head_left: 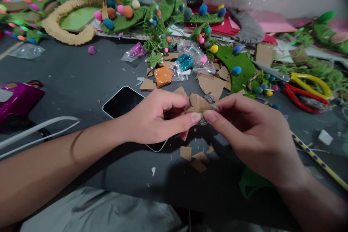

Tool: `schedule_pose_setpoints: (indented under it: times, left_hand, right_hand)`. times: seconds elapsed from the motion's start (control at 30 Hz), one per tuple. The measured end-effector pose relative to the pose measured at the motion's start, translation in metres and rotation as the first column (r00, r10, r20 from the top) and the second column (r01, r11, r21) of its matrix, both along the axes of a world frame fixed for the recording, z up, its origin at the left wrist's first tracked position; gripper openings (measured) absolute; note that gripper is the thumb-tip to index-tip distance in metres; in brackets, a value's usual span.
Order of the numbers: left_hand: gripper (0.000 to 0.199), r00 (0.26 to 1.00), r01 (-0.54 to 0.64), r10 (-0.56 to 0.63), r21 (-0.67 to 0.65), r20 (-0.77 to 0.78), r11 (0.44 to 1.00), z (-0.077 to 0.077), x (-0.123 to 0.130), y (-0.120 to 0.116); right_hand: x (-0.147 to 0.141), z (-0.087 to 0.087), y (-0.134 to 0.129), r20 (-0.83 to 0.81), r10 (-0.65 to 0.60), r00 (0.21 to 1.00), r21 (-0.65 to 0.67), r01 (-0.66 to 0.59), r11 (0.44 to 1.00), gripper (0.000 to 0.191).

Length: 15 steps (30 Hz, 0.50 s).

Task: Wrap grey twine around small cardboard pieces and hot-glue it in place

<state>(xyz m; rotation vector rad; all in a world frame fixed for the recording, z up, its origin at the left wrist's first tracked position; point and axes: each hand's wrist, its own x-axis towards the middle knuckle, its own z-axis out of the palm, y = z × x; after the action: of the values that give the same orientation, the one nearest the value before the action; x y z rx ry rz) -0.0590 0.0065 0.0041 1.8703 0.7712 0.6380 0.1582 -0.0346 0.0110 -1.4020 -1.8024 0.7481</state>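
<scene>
Between my two hands is a small cut piece of brown cardboard (199, 103) with grey yarn (210, 98) around its right side. My left hand (159, 117) pinches the cardboard from the left, thumb on its near face. On the right, my right hand (252, 130) pinches the yarn-covered edge between thumb and forefinger; the two thumb tips almost meet. Under my left wrist lies a phone (123, 102) with a dark screen. Small cardboard scraps (199, 163) are on the dark table just below my hands.
Scissors (307, 87) with red and yellow handles lie at the right, above a yellow dotted strip (317, 160). Green yarn-wrapped pieces with coloured balls (127, 12) line the back. A yarn-wrapped tan ring (67, 38), orange clay (163, 76) and a purple device (19, 103) also lie about.
</scene>
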Motion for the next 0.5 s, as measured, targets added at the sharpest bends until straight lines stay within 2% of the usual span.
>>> schedule_pose_setpoints:
  times: [0.37,0.5]
  left_hand:
    - [0.036,1.0,0.004,-0.004,-0.02,0.007,1.0,0.0011,0.0004,0.0004]
    - [0.033,1.0,0.013,-0.013,-0.028,0.015,1.0,0.0028,-0.0005,0.0016]
  right_hand:
    - [-0.0001,0.0011,-0.0005,-0.045,-0.005,0.999,-0.035,0.003,0.999,0.016]
    - [0.0003,0.0016,0.0023,-0.156,0.009,0.988,-0.137,-0.031,0.99,0.018]
